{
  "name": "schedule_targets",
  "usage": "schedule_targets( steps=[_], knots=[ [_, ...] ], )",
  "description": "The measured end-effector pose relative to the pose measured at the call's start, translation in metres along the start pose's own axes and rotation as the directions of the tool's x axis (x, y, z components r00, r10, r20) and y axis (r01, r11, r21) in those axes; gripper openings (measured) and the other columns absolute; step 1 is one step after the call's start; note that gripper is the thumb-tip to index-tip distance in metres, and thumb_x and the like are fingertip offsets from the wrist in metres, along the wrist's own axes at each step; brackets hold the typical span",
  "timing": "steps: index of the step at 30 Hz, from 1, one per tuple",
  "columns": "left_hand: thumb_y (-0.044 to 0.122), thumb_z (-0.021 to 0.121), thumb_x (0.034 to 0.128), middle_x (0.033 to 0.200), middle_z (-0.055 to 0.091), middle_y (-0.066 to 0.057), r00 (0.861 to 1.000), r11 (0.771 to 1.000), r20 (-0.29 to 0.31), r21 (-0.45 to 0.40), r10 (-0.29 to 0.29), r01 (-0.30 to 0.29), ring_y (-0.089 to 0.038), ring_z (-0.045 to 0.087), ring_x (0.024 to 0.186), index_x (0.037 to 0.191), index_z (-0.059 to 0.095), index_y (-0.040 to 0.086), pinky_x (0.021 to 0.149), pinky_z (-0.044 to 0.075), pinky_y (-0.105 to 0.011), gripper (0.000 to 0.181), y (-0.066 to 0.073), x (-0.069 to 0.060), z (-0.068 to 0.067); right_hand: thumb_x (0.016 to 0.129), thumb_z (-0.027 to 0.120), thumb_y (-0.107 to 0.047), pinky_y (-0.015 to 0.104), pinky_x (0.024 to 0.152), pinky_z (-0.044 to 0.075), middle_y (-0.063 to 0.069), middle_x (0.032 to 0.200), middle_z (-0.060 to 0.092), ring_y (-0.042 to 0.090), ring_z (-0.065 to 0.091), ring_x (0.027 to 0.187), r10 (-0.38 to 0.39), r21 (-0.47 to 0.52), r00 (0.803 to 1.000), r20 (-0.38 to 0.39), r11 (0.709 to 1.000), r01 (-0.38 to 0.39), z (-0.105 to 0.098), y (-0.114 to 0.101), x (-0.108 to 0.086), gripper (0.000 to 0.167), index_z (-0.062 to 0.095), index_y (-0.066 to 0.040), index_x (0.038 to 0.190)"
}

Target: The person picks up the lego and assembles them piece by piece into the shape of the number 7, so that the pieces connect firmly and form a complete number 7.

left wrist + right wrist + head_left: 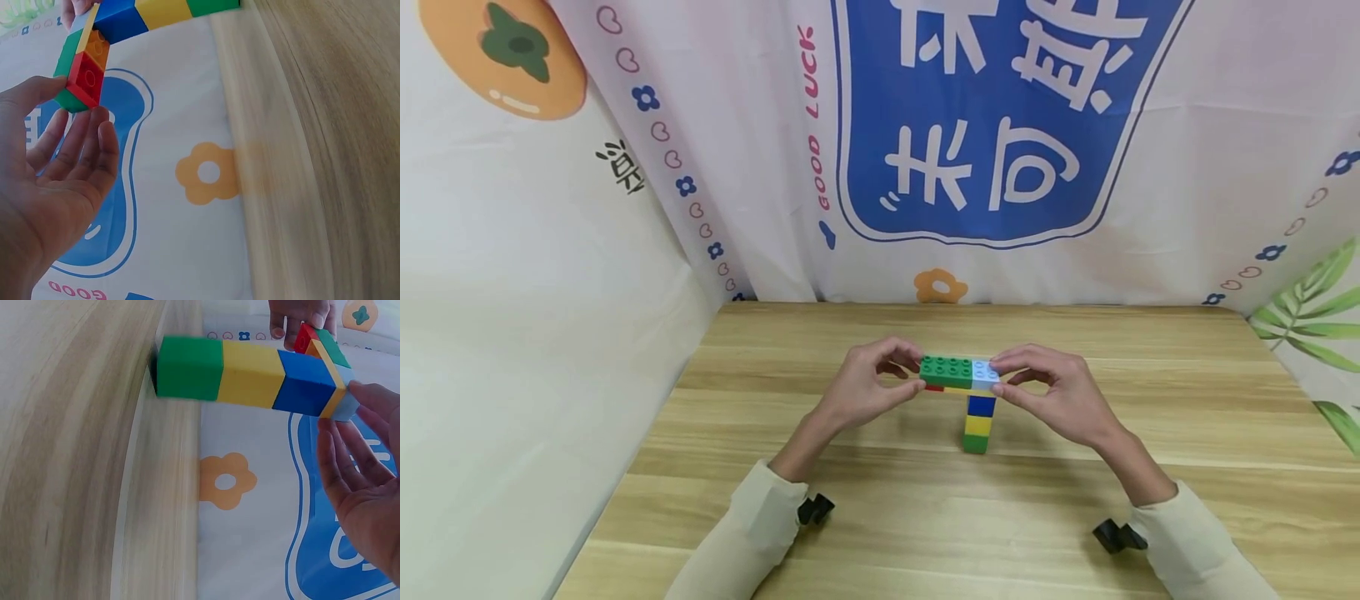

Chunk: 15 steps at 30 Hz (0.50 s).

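Toy building bricks form a column with an arm reaching left from its top. From the bottom, the column has a green brick (189, 367), a yellow brick (252, 374) and a blue brick (305, 381). Above these runs a thin orange piece (95, 47), with a red brick (86, 78) beside it under the arm's left end. A long green brick (947, 372) and a light blue brick (983, 375) make the top layer. My left hand (872, 383) pinches the long green brick's left end. With thumb and fingers, my right hand (1060, 396) pinches the light blue brick.
The bricks stand over a wooden table (880, 517). Behind the table's far edge hangs a white printed cloth (1225, 183) with a blue panel (925, 208) and an orange flower (931, 287). Dark clips (1118, 536) sit at both sleeve cuffs.
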State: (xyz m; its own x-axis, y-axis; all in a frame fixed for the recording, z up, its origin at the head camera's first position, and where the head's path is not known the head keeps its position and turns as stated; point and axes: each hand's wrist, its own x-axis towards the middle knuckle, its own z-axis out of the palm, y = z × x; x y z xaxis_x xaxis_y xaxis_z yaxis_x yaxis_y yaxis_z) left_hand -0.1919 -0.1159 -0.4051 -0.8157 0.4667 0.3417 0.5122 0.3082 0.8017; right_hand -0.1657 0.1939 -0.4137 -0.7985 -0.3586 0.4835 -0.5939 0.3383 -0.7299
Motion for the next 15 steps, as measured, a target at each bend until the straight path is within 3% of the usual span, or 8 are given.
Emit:
schedule_targets(
  steps=[5,15],
  knots=[
    [0.006,0.083,0.0927,0.110,0.078,-0.012,0.999,0.999,0.009,0.007,-0.036,0.036,-0.022,0.076,0.099,0.119,0.071,0.005,0.087,0.065,-0.031,0.029,-0.0002,0.0003,0.0010,0.092,0.082,0.000,0.021,0.084,0.063,0.009,0.119,0.078,0.002,0.073,0.100,0.030,0.002,1.000,0.006,1.000,-0.030,-0.0016,0.0008,-0.0003,0.027,0.081,-0.011,0.117],
    [0.012,0.081,0.0950,0.109,0.078,-0.009,0.995,0.995,0.017,0.036,-0.099,0.098,-0.019,0.075,0.097,0.119,0.071,0.007,0.088,0.064,-0.032,0.026,-0.0033,0.0034,0.0014,0.098,0.080,-0.010,0.024,0.084,0.064,0.008,0.121,0.078,0.008,0.076,0.098,0.134,-0.022,0.990,0.038,0.991,-0.133,-0.0029,0.0058,0.0047,0.022,0.081,-0.013,0.119]
  ],
)
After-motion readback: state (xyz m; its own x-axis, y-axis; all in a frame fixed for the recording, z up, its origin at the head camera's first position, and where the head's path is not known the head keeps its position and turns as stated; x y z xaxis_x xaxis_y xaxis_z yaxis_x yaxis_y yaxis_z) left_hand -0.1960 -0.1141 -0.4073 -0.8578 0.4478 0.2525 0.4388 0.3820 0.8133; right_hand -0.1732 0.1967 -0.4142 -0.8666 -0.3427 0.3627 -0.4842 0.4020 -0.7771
